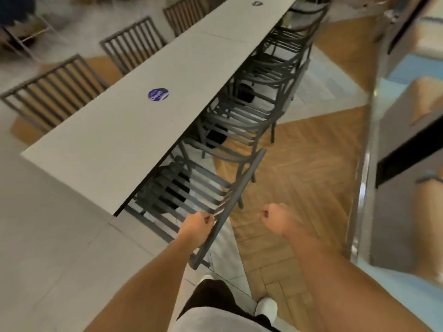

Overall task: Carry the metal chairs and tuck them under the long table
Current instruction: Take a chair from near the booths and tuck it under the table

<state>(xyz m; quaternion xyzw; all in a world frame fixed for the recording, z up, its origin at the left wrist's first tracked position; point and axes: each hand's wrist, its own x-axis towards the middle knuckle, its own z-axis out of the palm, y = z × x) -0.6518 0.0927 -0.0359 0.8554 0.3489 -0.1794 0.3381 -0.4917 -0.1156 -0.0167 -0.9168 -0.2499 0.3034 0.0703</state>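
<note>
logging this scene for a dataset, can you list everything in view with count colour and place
table: one, long, pale grey, running from near left to far right
sticker: one, round, blue, on the tabletop; a second round mark far down it
near chair: one, dark grey metal, slatted, seat partly under the table end
row chairs: several, dark grey metal, tucked along the table's right side; exact count unclear
far chairs: three, slatted backs, along the table's left side
floor: wood herringbone and pale tile
rail: one, shiny metal, at right
left hand: holds the near chair's back rail
right hand: curled, holding nothing
shoes: white, bottom centre
</note>
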